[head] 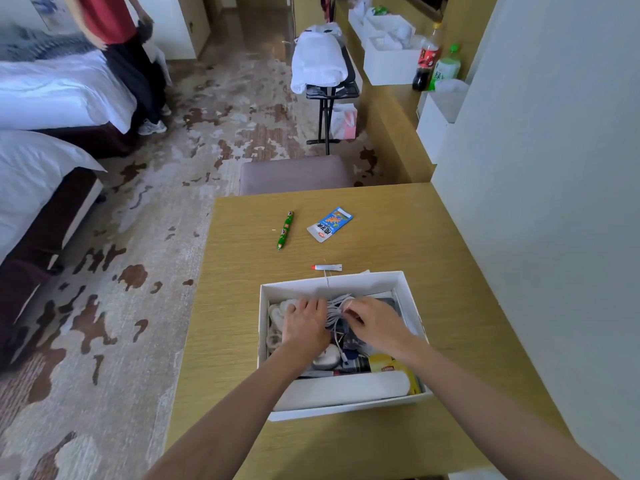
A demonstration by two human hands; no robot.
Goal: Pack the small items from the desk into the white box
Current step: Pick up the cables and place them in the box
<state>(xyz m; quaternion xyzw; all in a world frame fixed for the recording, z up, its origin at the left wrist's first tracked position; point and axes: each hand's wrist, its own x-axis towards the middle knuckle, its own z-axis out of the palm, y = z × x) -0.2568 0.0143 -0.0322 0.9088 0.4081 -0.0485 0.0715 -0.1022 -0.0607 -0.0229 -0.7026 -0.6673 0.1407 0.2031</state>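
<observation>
The white box [332,284] sits open on the wooden desk [433,244], holding several items: pale socks, a white mouse-like object, a yellow packet and a long white case. Both my hands are inside it. My left hand [304,323] and my right hand [375,323] pinch a coiled white cable [335,308] between them, over the box's far half. On the desk beyond the box lie a small white tube with a red cap [327,267], a green sausage stick [285,230] and a blue-and-white snack packet [329,224].
A padded stool [294,174] stands against the desk's far edge. Beds are at the left, where a person in a red top [110,22] stands. A folding rack with white cloth, white boxes and two bottles [436,60] line the right wall.
</observation>
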